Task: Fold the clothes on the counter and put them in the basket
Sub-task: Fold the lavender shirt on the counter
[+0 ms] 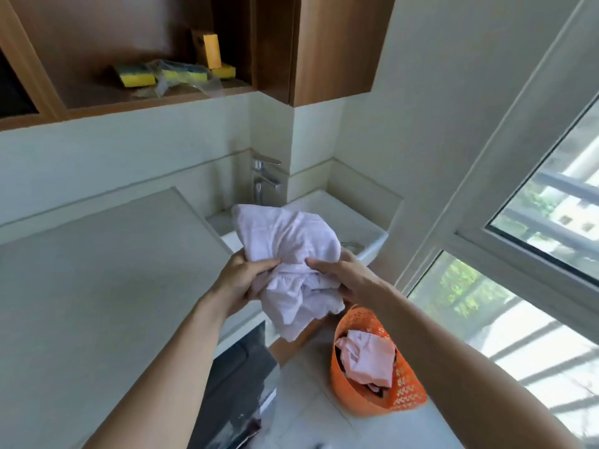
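- Counter (97, 286): left.
- Sink (369, 228): right of counter; faucet (264, 183) behind it.
- Garment (291, 247): between left hand (240, 280) and right hand (343, 277), before sink.
- Basket (406, 395): near right; clothes (366, 358) inside.
- Sponges (137, 77): on shelf (129, 100), far left.

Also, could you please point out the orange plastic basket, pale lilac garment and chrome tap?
orange plastic basket (406, 384): head view, perforated wall.
pale lilac garment (288, 234): head view, upper bunch.
chrome tap (262, 186): head view, body.

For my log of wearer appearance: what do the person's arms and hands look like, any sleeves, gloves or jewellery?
The left forearm and right forearm are bare to the frame edge, no sleeve in view. The left hand and right hand wear no gloves; no watch, bracelet or ring shows.
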Demonstrator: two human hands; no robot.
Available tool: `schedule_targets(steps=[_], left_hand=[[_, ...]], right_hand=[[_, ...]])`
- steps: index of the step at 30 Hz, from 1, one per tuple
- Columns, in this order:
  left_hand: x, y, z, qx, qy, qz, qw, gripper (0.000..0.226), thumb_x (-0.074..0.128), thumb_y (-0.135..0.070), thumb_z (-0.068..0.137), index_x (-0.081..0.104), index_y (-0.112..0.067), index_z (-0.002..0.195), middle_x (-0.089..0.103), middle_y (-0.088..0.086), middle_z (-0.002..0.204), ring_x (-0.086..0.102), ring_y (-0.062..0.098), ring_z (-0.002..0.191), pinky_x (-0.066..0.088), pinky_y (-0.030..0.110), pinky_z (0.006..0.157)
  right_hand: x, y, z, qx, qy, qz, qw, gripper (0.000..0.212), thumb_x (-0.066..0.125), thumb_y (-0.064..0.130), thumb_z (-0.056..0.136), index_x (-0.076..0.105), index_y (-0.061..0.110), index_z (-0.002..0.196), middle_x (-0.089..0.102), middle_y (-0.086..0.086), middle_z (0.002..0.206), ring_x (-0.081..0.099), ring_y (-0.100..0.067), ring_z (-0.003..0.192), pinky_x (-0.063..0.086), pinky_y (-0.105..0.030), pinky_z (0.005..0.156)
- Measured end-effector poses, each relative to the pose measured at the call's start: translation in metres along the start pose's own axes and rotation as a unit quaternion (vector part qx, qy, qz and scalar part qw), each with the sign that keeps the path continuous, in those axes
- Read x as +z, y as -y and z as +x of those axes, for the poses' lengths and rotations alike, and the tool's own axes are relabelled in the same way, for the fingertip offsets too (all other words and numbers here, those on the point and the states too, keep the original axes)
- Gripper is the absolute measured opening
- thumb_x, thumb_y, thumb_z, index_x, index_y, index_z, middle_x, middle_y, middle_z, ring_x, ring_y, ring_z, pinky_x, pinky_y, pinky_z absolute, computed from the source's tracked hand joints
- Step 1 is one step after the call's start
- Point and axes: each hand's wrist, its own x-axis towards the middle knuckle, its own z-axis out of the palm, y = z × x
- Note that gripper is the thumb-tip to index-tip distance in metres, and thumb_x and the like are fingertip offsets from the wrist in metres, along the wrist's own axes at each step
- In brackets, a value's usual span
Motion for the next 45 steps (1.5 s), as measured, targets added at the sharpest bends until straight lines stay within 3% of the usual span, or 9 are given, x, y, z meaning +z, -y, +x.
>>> schedule_targets(steps=[5, 10, 14, 19, 25, 31, 35, 38, 45], left_hand=[[0.037, 0.015, 0.007, -0.041, 0.098, 0.004, 0.994, 0.045, 0.079, 0.001, 0.076, 0.066, -0.003, 0.118, 0.073, 0.016, 0.112, 0.069, 0.034, 0.106, 0.054, 0.047, 0.093], [0.098, 0.025, 0.023, -0.033, 0.137, 0.026, 0.99, 0.03, 0.072, 0.012, 0.077, 0.066, 0.001, 0.104, 0.075, 0.012, 0.089, 0.073, 0.025, 0.084, 0.058, 0.032, 0.068], [0.163, 0.033, 0.045, -0.042, 0.151, 0.025, 0.987, 0.05, 0.075, 0.012, 0.073, 0.064, -0.003, 0.12, 0.072, 0.014, 0.116, 0.068, 0.033, 0.11, 0.055, 0.044, 0.092], [0.264, 0.058, 0.074, -0.083, 0.155, 0.003, 0.984, 0.055, 0.086, -0.017, 0.073, 0.063, -0.015, 0.123, 0.074, 0.007, 0.114, 0.072, 0.023, 0.099, 0.06, 0.036, 0.072], [0.352, 0.095, 0.096, -0.089, 0.079, 0.024, 0.993, 0.046, 0.082, -0.005, 0.074, 0.067, -0.004, 0.118, 0.073, 0.016, 0.111, 0.07, 0.033, 0.102, 0.058, 0.041, 0.083], [0.357, 0.072, 0.124, -0.031, 0.06, 0.171, 0.983, 0.038, 0.077, -0.009, 0.06, 0.072, -0.009, 0.098, 0.077, 0.004, 0.097, 0.073, 0.019, 0.09, 0.059, 0.028, 0.076], [0.361, 0.051, 0.143, -0.011, 0.11, 0.298, 0.948, 0.027, 0.076, -0.007, 0.061, 0.068, -0.017, 0.085, 0.073, -0.021, 0.071, 0.067, -0.008, 0.069, 0.05, 0.01, 0.062], [0.361, 0.044, 0.17, -0.049, 0.16, 0.36, 0.918, 0.032, 0.069, -0.008, 0.057, 0.065, 0.011, 0.082, 0.071, 0.001, 0.075, 0.067, 0.01, 0.072, 0.053, 0.029, 0.07], [0.367, 0.061, 0.224, -0.162, 0.259, 0.391, 0.868, 0.03, 0.065, -0.01, 0.06, 0.063, 0.002, 0.088, 0.066, 0.014, 0.082, 0.062, 0.026, 0.077, 0.05, 0.035, 0.071]], right_hand=[[-0.046, -0.01, -0.024, -0.055, -0.012, 0.118, 0.991, 0.065, 0.083, 0.014, 0.079, 0.052, 0.023, 0.135, 0.068, -0.012, 0.124, 0.067, -0.033, 0.112, 0.054, -0.049, 0.093], [-0.107, -0.019, -0.032, -0.034, -0.01, 0.166, 0.986, 0.059, 0.072, 0.033, 0.089, 0.048, 0.014, 0.139, 0.064, -0.017, 0.129, 0.063, -0.036, 0.118, 0.048, -0.055, 0.103], [-0.174, -0.022, -0.041, 0.013, 0.001, 0.16, 0.987, 0.054, 0.071, 0.034, 0.09, 0.058, 0.001, 0.131, 0.064, -0.022, 0.127, 0.062, -0.038, 0.118, 0.047, -0.051, 0.104], [-0.264, -0.029, -0.03, -0.095, -0.168, 0.194, 0.962, 0.044, 0.075, 0.005, 0.084, 0.057, 0.006, 0.125, 0.07, -0.018, 0.113, 0.072, -0.031, 0.096, 0.058, -0.038, 0.073], [-0.332, -0.042, -0.017, -0.168, -0.202, 0.213, 0.941, 0.052, 0.073, 0.0, 0.085, 0.049, 0.016, 0.129, 0.066, -0.012, 0.121, 0.068, -0.028, 0.108, 0.058, -0.045, 0.086], [-0.398, -0.053, -0.013, -0.14, -0.103, 0.27, 0.947, 0.074, 0.066, 0.054, 0.087, 0.049, 0.001, 0.135, 0.049, -0.034, 0.137, 0.054, -0.046, 0.119, 0.053, -0.048, 0.086], [-0.429, -0.054, -0.001, -0.033, -0.142, 0.229, 0.962, 0.08, 0.056, 0.082, 0.075, 0.057, 0.026, 0.132, 0.059, -0.011, 0.136, 0.058, -0.029, 0.116, 0.044, -0.045, 0.094], [-0.449, -0.051, -0.006, 0.032, -0.068, 0.238, 0.968, 0.075, 0.027, 0.079, 0.087, 0.067, 0.024, 0.12, 0.07, -0.001, 0.122, 0.065, -0.022, 0.115, 0.05, -0.043, 0.095], [-0.471, -0.072, -0.014, 0.075, -0.101, 0.023, 0.992, 0.053, 0.085, 0.037, 0.074, 0.068, 0.002, 0.111, 0.074, -0.013, 0.108, 0.071, -0.031, 0.102, 0.057, -0.046, 0.089]])
